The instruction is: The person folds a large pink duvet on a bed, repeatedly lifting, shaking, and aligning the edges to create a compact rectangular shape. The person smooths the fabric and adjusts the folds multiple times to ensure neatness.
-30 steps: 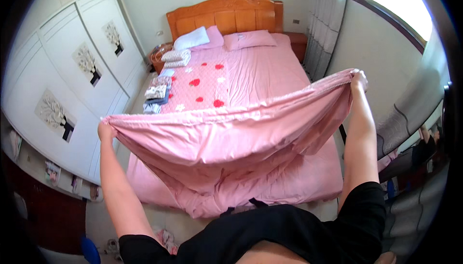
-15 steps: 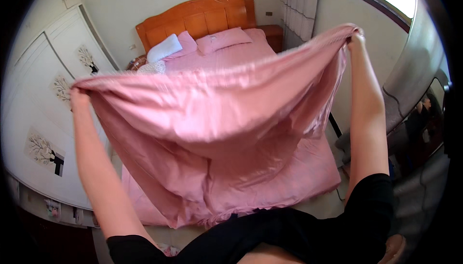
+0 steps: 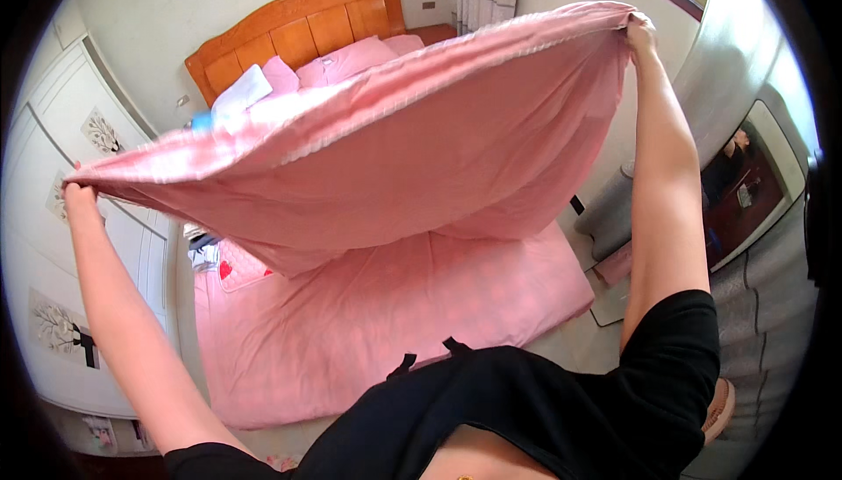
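Note:
A large pink bed cover (image 3: 421, 146) is stretched wide in the air over the bed, its far edge billowing and its middle sagging. My left hand (image 3: 81, 192) is closed on one corner, low at the left beside the wardrobe. Higher up at the right, my right hand (image 3: 642, 34) grips the opposite corner. Both arms reach out straight. Beneath the cover lies the bed's pink sheet (image 3: 395, 322), visible at the near end; the cover hides the bed's middle. Pink pillows (image 3: 346, 60) and a white pillow (image 3: 241, 89) rest by the headboard.
An orange-brown wooden headboard (image 3: 298, 37) stands against the far wall. A white wardrobe (image 3: 132, 252) lines the left side. On the right are a framed mirror (image 3: 763, 182) and grey curtains (image 3: 754, 366). A pad with red hearts (image 3: 241, 265) lies on the bed's left edge.
Both hands have moved apart: the left outward and lower, the right higher. The hanging cover has lifted and billowed out, showing more of the near sheet. The view has shifted too.

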`<state>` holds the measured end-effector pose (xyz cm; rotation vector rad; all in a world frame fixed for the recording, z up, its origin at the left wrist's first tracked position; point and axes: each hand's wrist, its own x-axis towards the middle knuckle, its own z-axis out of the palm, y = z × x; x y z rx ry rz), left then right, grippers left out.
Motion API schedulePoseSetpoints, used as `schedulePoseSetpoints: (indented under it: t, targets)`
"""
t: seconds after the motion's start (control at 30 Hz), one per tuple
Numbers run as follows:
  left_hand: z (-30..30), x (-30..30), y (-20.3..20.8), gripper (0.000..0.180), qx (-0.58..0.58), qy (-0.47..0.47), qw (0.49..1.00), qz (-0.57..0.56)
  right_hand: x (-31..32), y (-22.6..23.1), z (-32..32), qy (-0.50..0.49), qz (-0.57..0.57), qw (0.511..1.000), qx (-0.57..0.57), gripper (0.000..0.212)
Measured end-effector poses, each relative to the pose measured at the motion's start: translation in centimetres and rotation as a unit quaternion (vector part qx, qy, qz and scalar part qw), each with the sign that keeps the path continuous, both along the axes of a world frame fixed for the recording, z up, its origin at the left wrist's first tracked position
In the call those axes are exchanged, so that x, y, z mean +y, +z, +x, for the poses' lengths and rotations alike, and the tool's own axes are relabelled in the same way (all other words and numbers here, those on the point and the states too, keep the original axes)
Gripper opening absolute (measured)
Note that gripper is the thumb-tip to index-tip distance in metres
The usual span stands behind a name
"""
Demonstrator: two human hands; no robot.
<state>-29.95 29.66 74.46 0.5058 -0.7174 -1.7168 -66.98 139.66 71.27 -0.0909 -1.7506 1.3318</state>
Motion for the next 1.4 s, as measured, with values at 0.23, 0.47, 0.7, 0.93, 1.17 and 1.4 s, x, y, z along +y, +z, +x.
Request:
schedulePoseSetpoints:
  t: [0.23, 0.47, 0.7, 0.93, 1.17, 1.4]
  targets:
    - [2.4, -4.1, -6.8, 0.034, -0.005, -0.201, 0.974, -0.106, -1.8, -2.7, 3.2, 0.026, 0.105, 0.986, -0.129, 0.023]
    - [4.2, -3.7, -7.9, 0.033, 0.099, -0.02, 0.995, -0.02, -3.3, -1.6, 3.4, 0.134, -0.183, 0.974, 0.006, 0.015]
    - [17.5, -2.3, -17.6, 0.029, 0.003, 0.029, 1.0, -0.002, 3.1, -10.6, 15.2, 0.05, 0.043, 0.996, 0.067, 0.026]
    - [28.7, 14.1, -35.0, 0.007, -0.178, 0.208, 0.944, 0.185, 4.4, -30.4, 33.7, -0.26, -0.031, 0.962, -0.082, 0.026]
    - [33.7, 17.2, -40.4, 0.016, -0.253, 0.232, 0.903, 0.26, 6.8, -36.1, 37.4, -0.281, 0.015, 0.951, -0.126, 0.017]
    - [22.8, 11.6, -47.7, 0.022, -0.244, 0.019, 0.943, 0.225, -2.7, -42.2, 21.7, 0.162, -0.231, 0.903, -0.323, 0.026]
